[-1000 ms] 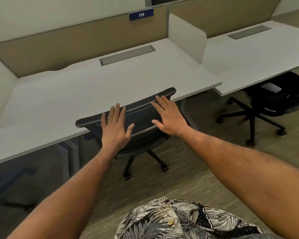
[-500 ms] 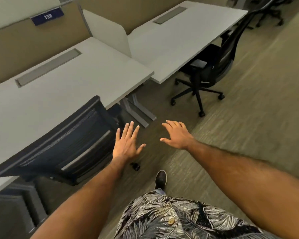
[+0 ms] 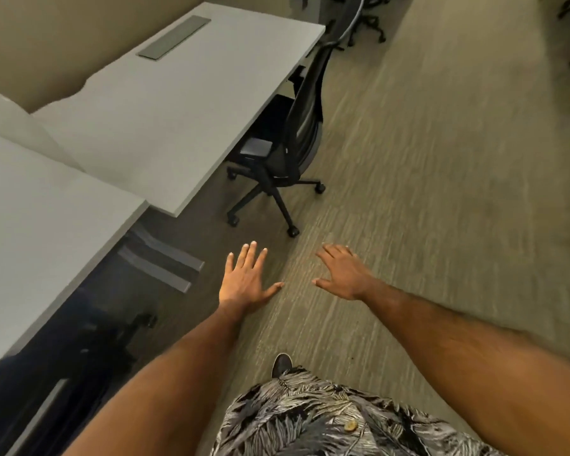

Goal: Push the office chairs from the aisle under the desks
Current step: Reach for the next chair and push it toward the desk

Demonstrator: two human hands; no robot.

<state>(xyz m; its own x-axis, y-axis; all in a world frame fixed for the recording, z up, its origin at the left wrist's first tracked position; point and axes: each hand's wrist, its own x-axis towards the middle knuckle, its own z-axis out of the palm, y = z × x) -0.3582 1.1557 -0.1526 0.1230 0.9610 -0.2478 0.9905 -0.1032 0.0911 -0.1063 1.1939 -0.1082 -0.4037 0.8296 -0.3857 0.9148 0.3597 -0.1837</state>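
Observation:
A black mesh office chair point(image 3: 298, 126) stands ahead of me beside the far white desk point(image 3: 185, 103), its seat partly under the desk edge and its back and wheeled base out on the carpet. The chair I pushed sits dark and blurred under the near white desk point(image 3: 40, 225) at the lower left point(image 3: 89, 350). My left hand point(image 3: 244, 284) and my right hand point(image 3: 346, 274) hover flat over the floor with fingers spread, holding nothing, well short of the black chair.
Grey desk feet point(image 3: 165, 261) lie on the floor between the two desks. A tan partition point(image 3: 63, 37) runs behind the desks. More black chairs point(image 3: 366, 24) stand at the top of the aisle and at the right edge. My shoe point(image 3: 282, 363) is on the carpet below.
My view has swung right along the aisle. Both hands left the pushed chair's back and now hover over the carpet. The second black chair has come closer and more central.

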